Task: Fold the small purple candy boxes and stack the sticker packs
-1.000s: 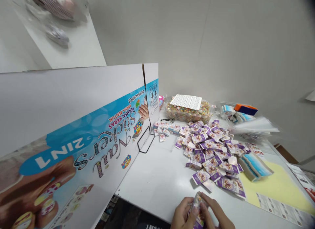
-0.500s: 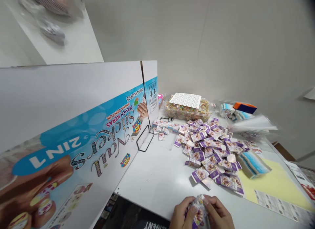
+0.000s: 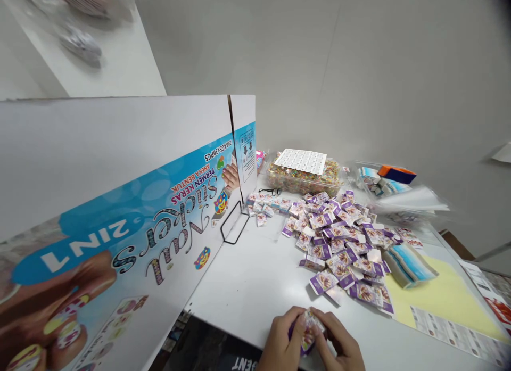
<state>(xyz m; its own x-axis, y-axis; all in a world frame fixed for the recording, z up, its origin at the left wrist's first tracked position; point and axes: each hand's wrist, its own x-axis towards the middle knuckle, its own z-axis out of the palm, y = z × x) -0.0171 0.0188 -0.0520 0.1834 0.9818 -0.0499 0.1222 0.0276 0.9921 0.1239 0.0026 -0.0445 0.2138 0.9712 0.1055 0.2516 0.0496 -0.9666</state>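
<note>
At the front edge of the table, my left hand (image 3: 280, 339) and my right hand (image 3: 337, 339) are both closed around one small purple-and-white box (image 3: 308, 331). My fingers cover its sides, and its upper end shows between my thumbs and fingertips. Just beyond my hands spreads a heap of similar small purple-and-white boxes (image 3: 339, 248). Further back and to the left lies a short row of small pale blue and white boxes (image 3: 269, 202).
A large white-and-blue carton (image 3: 159, 216) stands along the left. A clear tub of colourful small pieces (image 3: 303, 182) bears a sticker sheet (image 3: 301, 161). On the right are an open plastic bin (image 3: 369, 179), a blue-white bundle (image 3: 411, 264) and yellow paper (image 3: 451, 302). Black-framed glasses (image 3: 276, 191) lie behind.
Both hands and the box they hold have shifted a little to the left and upward. My right fingers have moved over the box's upper end. The heap looks unchanged.
</note>
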